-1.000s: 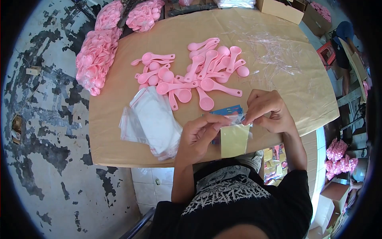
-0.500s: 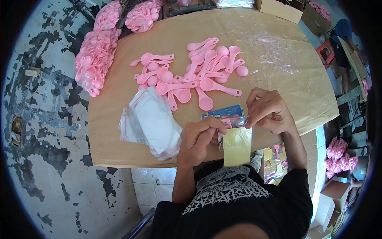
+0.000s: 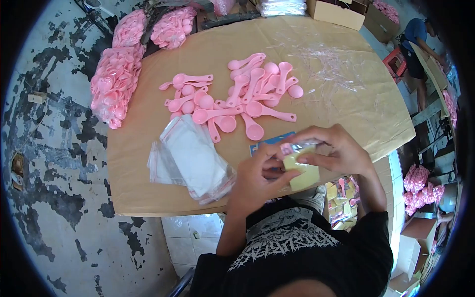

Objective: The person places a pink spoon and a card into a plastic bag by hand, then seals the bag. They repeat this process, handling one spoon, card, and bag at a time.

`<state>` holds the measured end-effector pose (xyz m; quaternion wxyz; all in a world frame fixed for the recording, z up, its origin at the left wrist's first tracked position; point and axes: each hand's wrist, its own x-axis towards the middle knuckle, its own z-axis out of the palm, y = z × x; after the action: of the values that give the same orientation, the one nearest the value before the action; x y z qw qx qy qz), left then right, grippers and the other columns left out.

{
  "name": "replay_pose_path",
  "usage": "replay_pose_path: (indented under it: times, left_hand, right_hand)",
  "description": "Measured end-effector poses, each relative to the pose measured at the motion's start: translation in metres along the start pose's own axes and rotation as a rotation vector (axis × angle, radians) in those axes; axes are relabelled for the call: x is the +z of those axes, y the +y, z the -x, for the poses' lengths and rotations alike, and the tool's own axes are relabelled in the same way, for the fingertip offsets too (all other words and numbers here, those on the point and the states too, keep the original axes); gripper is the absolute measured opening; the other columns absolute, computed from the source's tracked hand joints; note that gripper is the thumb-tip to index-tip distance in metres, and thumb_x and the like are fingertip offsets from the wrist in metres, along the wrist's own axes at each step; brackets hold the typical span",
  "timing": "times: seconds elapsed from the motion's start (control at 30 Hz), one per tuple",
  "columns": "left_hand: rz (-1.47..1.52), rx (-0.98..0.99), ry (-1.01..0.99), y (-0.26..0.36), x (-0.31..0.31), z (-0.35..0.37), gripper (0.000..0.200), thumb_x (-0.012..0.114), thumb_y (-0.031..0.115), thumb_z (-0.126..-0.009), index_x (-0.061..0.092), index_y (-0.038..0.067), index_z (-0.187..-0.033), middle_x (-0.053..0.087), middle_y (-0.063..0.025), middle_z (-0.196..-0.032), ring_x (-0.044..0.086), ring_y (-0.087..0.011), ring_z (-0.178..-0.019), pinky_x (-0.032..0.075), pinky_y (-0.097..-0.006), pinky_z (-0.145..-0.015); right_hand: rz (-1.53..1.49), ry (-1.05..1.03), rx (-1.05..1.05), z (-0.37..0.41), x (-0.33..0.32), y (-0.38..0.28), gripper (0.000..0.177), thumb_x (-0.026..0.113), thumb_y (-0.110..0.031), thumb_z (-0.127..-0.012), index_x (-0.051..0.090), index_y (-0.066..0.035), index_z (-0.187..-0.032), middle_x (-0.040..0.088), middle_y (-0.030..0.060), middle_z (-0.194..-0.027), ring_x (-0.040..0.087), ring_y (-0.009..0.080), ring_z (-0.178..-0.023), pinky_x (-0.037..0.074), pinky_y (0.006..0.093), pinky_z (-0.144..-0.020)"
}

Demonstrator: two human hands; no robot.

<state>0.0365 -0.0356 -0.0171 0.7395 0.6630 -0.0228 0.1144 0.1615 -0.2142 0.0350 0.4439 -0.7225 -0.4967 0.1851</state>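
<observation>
Both hands meet at the near edge of the table around a small clear plastic bag (image 3: 298,147) with a yellow card (image 3: 306,177) in it. Something pink, apparently a spoon handle, shows near the bag's upper left. My left hand (image 3: 257,173) pinches the bag's left side. On the right side, my right hand (image 3: 344,151) has thumb and fingers closed on its top part. Partly behind my hands lies a blue printed card (image 3: 269,142). Pink measuring spoons (image 3: 255,129) are heaped beyond, and a stack of clear plastic bags (image 3: 190,153) lies left of my left hand.
Thin clear plastic strips (image 3: 331,69) are scattered at the table's far right. Filled bags of pink spoons (image 3: 116,84) lie at the far left edge. Below the table's right side, a container holds finished packets (image 3: 341,203). Another person (image 3: 418,54) is at the upper right.
My hands have closed in around the bag; the right fingers now reach over its top and the left thumb lies across the yellow card. The view has shifted slightly.
</observation>
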Motion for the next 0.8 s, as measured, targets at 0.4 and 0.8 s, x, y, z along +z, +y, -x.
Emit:
replay_pose_path:
  times: [0.4, 0.8]
  left_hand:
    - [-0.973, 0.31, 0.544, 0.026, -0.112, 0.095, 0.031, 0.07, 0.008, -0.079, 0.067, 0.001, -0.109, 0.065, -0.0177, -0.118, 0.058, -0.0383, -0.117, 0.042, -0.0502, -0.102]
    - [-1.099, 0.221, 0.46, 0.009, -0.109, 0.089, 0.031, 0.072, 0.015, -0.078, 0.069, 0.006, -0.108, 0.064, -0.0106, -0.125, 0.051, -0.0369, -0.127, 0.032, -0.0544, -0.109]
  right_hand:
    - [0.379, -0.141, 0.233, 0.009, -0.05, -0.023, 0.022, 0.073, -0.016, -0.082, 0.07, -0.005, -0.101, 0.07, 0.011, -0.093, 0.067, 0.0272, -0.084, 0.052, 0.0361, -0.078]
    - [0.226, -0.397, 0.074, -0.16, 0.092, -0.026, 0.035, 0.064, -0.032, -0.091, 0.067, 0.003, -0.089, 0.067, 0.0166, -0.079, 0.066, 0.0279, -0.072, 0.05, 0.0394, -0.068]
